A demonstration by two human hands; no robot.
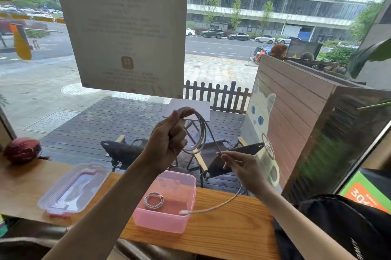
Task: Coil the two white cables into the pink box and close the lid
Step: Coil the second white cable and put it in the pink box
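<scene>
Left hand [167, 139] is clamping the second white cable's [201, 133] loops raised above the pink box [165, 220] while right hand [241, 164] is pinching the tail to feed it, first coil [153, 200] already lying inside, lid [72, 190] waiting on the table [232, 230].

You've got a translucent pink plastic box [167, 215] on the orange-brown wood-grain tabletop [228, 230]. The coiled white cable [153, 200] inside and the long white braided cable [220, 204] match. The clear lid with pink seal [72, 190] sits left; a black fabric bag [338, 228] right.
</scene>
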